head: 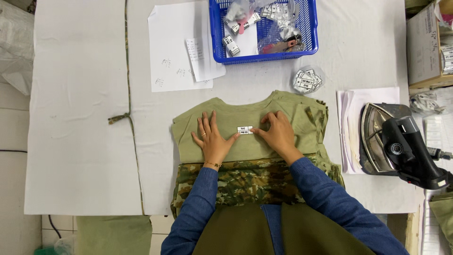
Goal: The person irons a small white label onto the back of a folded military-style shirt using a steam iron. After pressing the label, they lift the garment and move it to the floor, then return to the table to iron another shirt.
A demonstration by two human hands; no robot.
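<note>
An olive green shirt (pixel 283 111) lies flat on the white table (pixel 80 118), collar away from me, on top of a stack of olive and camouflage garments (pixel 245 182). A small white label (pixel 244 130) rests on the shirt just below the collar. My left hand (pixel 212 139) lies flat on the shirt, fingers spread, thumb tip at the label's left edge. My right hand (pixel 276 132) presses its fingertips on the label's right edge. Both arms wear blue sleeves.
A blue plastic basket (pixel 309 28) with bagged labels stands at the back. White paper sheets (pixel 172 47) lie left of it. A clear bag of labels (pixel 307 80) sits beside the shirt. An iron (pixel 401 144) rests at right, next to stacked papers (pixel 351 118).
</note>
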